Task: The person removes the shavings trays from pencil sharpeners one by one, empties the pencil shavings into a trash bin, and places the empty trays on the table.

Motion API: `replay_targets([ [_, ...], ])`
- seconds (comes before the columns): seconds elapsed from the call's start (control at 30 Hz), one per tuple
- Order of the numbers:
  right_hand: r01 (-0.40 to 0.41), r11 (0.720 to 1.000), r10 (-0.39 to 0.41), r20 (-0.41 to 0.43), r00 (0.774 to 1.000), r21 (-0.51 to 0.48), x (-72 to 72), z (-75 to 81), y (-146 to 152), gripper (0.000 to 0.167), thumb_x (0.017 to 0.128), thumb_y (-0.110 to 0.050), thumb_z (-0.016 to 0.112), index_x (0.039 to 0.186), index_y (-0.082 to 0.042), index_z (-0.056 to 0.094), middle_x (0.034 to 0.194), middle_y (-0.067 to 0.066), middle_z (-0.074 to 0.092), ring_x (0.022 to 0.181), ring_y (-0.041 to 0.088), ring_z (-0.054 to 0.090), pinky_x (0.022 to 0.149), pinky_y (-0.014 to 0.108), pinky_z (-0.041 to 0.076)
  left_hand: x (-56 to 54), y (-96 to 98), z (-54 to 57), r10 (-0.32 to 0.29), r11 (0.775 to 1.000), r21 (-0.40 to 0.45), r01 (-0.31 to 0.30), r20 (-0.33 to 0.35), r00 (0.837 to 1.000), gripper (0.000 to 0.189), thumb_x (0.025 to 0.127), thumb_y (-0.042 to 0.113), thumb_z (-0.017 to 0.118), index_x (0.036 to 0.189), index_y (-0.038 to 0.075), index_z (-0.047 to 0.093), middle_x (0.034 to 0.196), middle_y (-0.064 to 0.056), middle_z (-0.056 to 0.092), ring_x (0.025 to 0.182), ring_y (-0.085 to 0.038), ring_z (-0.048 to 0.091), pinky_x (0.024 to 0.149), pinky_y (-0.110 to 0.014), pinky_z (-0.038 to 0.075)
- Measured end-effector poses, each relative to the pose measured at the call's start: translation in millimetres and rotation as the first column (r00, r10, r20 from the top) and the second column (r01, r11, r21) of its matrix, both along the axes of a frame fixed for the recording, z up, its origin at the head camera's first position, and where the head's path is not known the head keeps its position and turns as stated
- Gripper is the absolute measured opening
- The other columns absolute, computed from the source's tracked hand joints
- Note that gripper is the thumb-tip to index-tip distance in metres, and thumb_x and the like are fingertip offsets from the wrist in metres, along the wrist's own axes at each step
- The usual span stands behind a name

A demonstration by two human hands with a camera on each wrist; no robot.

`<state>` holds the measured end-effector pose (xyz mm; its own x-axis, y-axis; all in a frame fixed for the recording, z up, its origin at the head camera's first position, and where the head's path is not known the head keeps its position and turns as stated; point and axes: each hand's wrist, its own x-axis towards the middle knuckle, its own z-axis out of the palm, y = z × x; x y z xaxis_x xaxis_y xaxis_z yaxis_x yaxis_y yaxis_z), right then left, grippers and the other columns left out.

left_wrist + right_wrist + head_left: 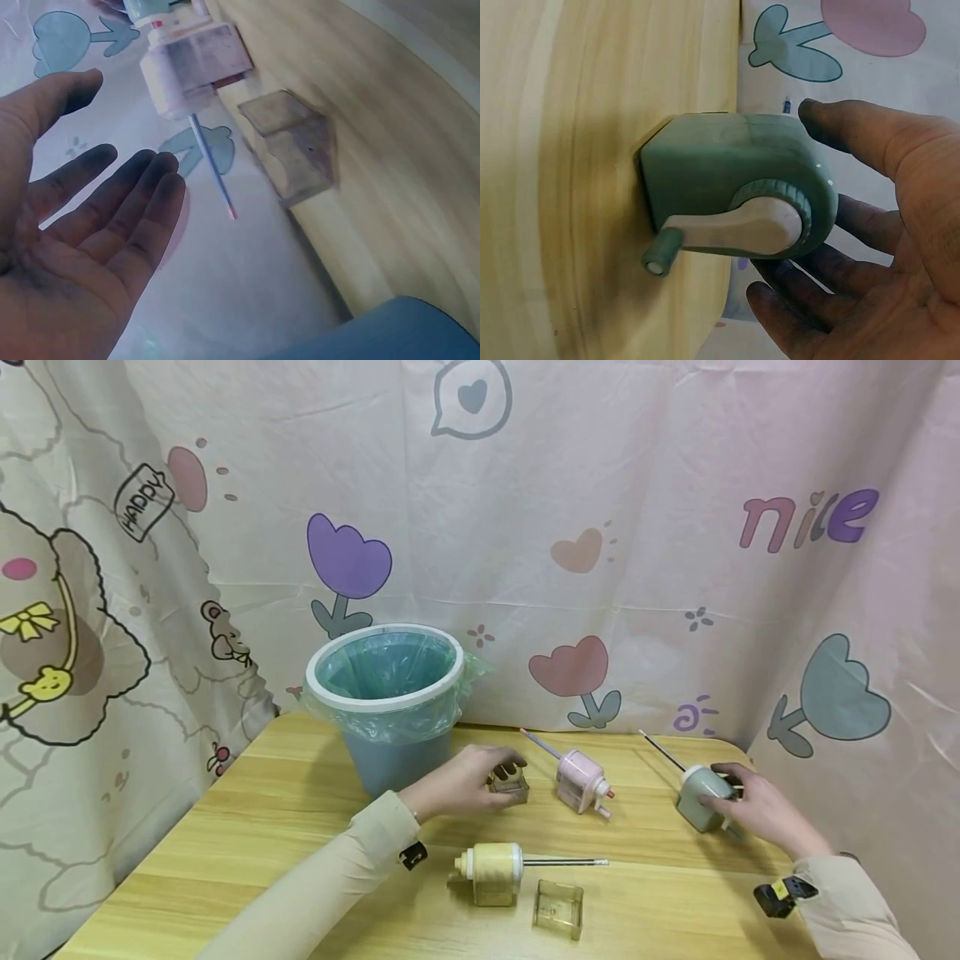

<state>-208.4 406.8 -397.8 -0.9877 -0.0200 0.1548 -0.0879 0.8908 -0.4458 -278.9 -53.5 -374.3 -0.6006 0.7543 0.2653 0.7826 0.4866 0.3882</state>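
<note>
R hand (765, 810) loosely pinches the grey-green, rounded plastic sharpener (703, 802), thumb on the near side, fingers round the far side, palm held off it. It stands near the R end of the desk (240, 835), just L of the palm; its long axis, extended by a dark, pale-tipped pencil (662, 750), runs away & to the L, w/ the white crank (742, 231) twd the person. R hand is clearly nearer; forearm angled up from lower R. L hand (465, 782) holds nothing, fingers loosely spread, forearm up from lower L; a small, clear, brownish plastic tray (514, 790) lies just to its R, gap showing in L wrist view. Pale-pink plastic sharpener (579, 777) sits btwn tray & grey-green one.
</note>
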Motion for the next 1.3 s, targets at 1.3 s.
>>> replay_targets([
  [1.3, 0.13, 0.991, -0.129, 0.033, 0.991, -0.011, 0.9, -15.6, 7, 0.075, 0.095, -0.04, 0.078, 0.133, 0.019, 0.055, 0.113, 0.038, 0.07, 0.096, 0.041, 0.07, 0.074, 0.045, 0.06, 36.3, -7.3, 10.7, -0.062, 0.983, 0.184, 0.029, 0.178, 0.982, 0.039, 0.096, 0.022, 0.082, 0.131, 0.012, 0.068, 0.114, 0.001, 0.079, 0.102, -0.021, 0.078, 0.091, -0.025, 0.062],
])
